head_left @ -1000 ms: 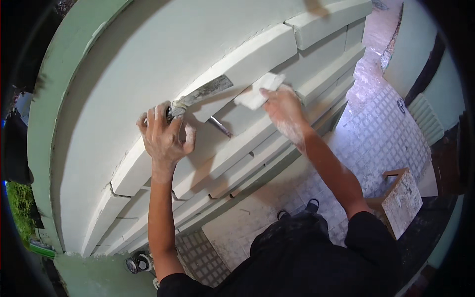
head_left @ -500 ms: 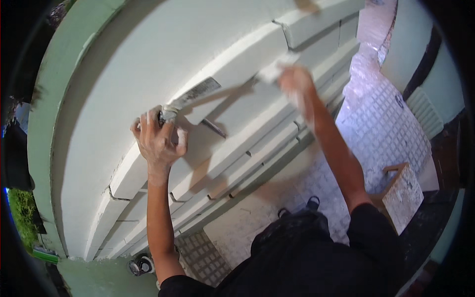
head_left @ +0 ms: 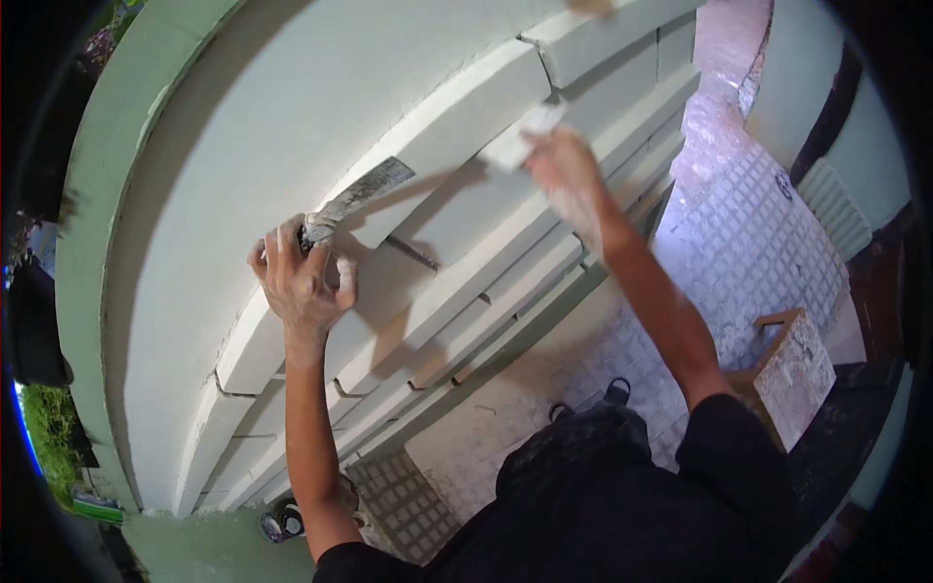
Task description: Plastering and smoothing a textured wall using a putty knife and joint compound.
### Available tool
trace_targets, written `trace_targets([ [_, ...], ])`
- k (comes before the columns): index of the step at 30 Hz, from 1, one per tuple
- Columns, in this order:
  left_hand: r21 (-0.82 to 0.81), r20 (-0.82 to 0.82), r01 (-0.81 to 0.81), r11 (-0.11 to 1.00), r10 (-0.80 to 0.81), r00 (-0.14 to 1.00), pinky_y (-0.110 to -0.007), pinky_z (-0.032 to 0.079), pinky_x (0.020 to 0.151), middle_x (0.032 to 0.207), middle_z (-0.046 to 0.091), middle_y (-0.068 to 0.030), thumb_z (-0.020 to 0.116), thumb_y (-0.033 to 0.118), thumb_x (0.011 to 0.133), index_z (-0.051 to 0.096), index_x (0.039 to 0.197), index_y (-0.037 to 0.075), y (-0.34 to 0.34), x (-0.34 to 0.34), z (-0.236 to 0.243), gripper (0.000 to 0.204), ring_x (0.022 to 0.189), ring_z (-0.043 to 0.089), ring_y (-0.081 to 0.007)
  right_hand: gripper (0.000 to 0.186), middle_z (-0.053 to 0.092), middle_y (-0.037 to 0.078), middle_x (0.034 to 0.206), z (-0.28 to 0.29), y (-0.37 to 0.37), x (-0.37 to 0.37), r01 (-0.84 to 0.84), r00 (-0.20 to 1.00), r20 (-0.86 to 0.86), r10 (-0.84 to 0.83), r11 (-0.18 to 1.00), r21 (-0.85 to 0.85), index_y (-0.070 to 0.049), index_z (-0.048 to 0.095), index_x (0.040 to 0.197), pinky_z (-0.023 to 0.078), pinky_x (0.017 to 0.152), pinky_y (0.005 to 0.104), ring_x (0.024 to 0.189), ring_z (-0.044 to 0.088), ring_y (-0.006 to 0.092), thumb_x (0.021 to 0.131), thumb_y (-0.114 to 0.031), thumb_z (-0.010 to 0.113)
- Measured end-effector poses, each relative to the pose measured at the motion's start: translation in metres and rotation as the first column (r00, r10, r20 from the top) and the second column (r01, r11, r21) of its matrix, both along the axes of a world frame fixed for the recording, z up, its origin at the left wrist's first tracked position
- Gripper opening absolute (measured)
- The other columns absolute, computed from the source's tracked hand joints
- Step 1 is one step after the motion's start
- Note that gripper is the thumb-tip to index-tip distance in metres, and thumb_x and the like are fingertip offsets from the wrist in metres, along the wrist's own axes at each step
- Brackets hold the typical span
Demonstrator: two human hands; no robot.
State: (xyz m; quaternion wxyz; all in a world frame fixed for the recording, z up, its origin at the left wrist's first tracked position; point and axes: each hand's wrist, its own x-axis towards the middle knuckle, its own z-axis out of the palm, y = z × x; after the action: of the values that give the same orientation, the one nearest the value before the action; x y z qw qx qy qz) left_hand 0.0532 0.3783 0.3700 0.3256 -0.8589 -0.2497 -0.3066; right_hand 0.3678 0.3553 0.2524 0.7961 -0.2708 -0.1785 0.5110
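The left hand [head_left: 299, 282] is pressing against the pale stepped plaster moulding [head_left: 457, 209], gripping a flat metal scraper [head_left: 355, 199]. To its right, the right hand [head_left: 569, 170] is holding a small white rectangular block [head_left: 520, 136] on the moulding. A square wooden-framed board [head_left: 792, 374] is lying below right on the paved floor [head_left: 748, 243].

Below me the tiled floor [head_left: 768, 243] (pale, gridded) carries a small wooden box [head_left: 792, 364] and a round can [head_left: 282, 522].

Plaster-smeared metal putty knife [head_left: 364, 192], matt wall [head_left: 292, 107]

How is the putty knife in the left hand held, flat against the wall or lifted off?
Flat: the putty knife blade lies along the white moulding, gripped by the left hand.
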Motion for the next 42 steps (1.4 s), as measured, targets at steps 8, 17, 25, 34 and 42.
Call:
trace_targets([
  [8, 0.014, -0.01, 0.011, 1.0, -0.011, 1.0, -0.043, 0.033, 0.093, 0.107, 0.06, -0.0107, 0.067, 0.024, 0.056, 0.07, 0.084, 0.01, 0.003, -0.003, -0.002, 0.031, 0.095, 0.055, -0.0264, 0.038, 0.05, 0.023, 0.13, 0.006, -0.002, -0.016, -0.009, 0.996, -0.083, 0.016, 0.997, 0.081, 0.011, 0.041, 0.13, 0.041, 0.107, 0.0431, 0.124, 0.05, 0.0309, 0.095, -0.002, 0.047],
  [17, -0.028, 0.003, 0.015, 1.0, -0.015, 1.0, -0.045, 0.033, 0.093, 0.109, 0.058, -0.0125, 0.068, 0.027, 0.058, 0.069, 0.08, 0.009, 0.0, 0.003, -0.001, 0.028, 0.097, 0.054, -0.0283, 0.036, 0.054, 0.022, 0.127, 0.002, -0.013, 0.012, 0.013, 0.996, -0.084, -0.009, 0.999, 0.042, 0.011, 0.043, 0.128, 0.045, 0.102, 0.04, 0.116, 0.056, 0.0277, 0.096, -0.004, 0.051],
  [25, 0.003, -0.016, 0.02, 1.0, -0.02, 1.0, -0.045, 0.033, 0.093, 0.108, 0.058, -0.0122, 0.068, 0.028, 0.059, 0.069, 0.085, 0.008, 0.001, -0.004, 0.001, 0.032, 0.097, 0.053, -0.0281, 0.04, 0.056, 0.014, 0.125, -0.035, -0.065, -0.023, -0.219, 0.974, 0.065, 0.218, 0.975, 0.019, 0.004, 0.045, 0.131, 0.046, 0.101, 0.0386, 0.114, 0.057, 0.0242, 0.094, -0.006, 0.057],
  [34, -0.049, 0.129, 0.143, 0.989, -0.135, 0.982, -0.044, 0.034, 0.091, 0.104, 0.057, -0.012, 0.067, 0.019, 0.067, 0.072, 0.091, 0.008, -0.029, -0.002, -0.012, 0.027, 0.094, 0.054, -0.0268, 0.043, 0.063, 0.009, 0.1, -0.219, -0.201, -0.029, -0.326, 0.944, -0.094, 0.317, 0.841, -0.433, -0.001, 0.056, 0.119, 0.055, 0.072, 0.0398, 0.083, 0.065, 0.0212, 0.08, -0.006, 0.074],
  [42, -0.438, 0.313, 0.374, 0.817, -0.252, 0.916, -0.046, 0.047, 0.081, 0.102, 0.063, -0.0211, 0.069, 0.016, 0.074, 0.074, 0.084, 0.001, -0.066, 0.033, -0.069, 0.018, 0.089, 0.062, -0.0379, 0.039, 0.066, 0.014, 0.085, -0.305, -0.357, -0.006, 0.32, 0.906, 0.405, 0.125, 0.424, -0.847, 0.002, 0.065, 0.102, 0.055, 0.07, 0.0435, 0.083, 0.068, 0.0293, 0.069, -0.014, 0.077],
])
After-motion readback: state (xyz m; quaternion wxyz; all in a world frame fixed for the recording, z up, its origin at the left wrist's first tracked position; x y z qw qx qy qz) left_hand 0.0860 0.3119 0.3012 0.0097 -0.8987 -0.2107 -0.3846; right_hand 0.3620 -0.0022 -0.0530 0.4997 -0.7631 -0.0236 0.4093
